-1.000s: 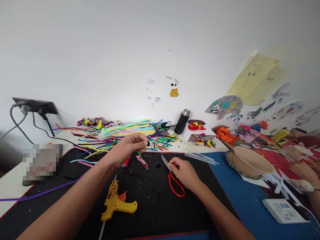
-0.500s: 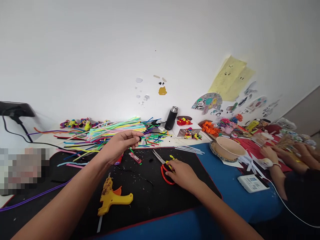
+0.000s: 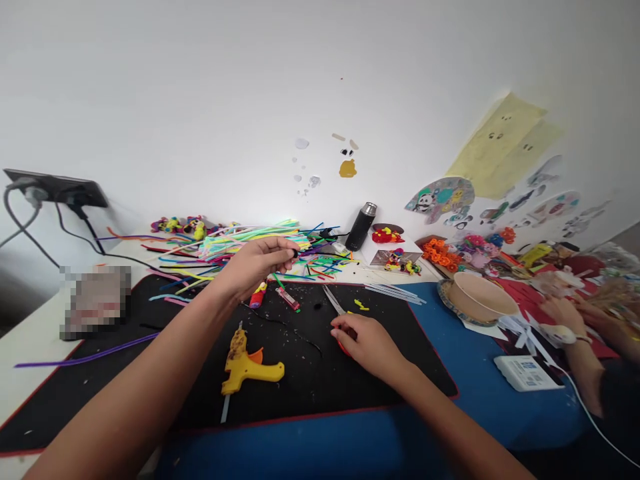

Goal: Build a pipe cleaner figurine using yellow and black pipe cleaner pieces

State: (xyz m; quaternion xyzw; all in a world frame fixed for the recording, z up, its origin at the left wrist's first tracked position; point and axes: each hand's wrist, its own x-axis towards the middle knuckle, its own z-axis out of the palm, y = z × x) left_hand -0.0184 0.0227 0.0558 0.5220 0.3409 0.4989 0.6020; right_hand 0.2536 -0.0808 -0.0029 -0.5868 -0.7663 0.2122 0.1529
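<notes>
My left hand (image 3: 263, 265) is raised over the black mat (image 3: 350, 390), pinching a small black piece (image 3: 295, 253) between thumb and fingertips; its exact kind cannot be made out. On the mat to the right, my right hand (image 3: 367, 339) has its fingers curled over the red handles of the scissors (image 3: 334, 301), whose blades point away from me. A yellow glue gun (image 3: 245, 367) lies below my left hand, with a clear glue stick in its rear. Close by are a small red and yellow figure (image 3: 258, 295), a pink lighter-like item (image 3: 288, 299) and yellow scraps (image 3: 361, 305).
Behind the mat lies a pile of coloured pipe cleaners (image 3: 250, 243) beside a black flask (image 3: 361, 227). Several glue sticks (image 3: 395, 293) are at the mat's edge. To the right are a beige bowl (image 3: 483, 297), a white box (image 3: 527, 372) and another person's hands (image 3: 565, 313).
My right hand has closed over the scissors' handles, covering more of them. The left hand still pinches the black piece. The camera view has turned left, shifting the scene rightward.
</notes>
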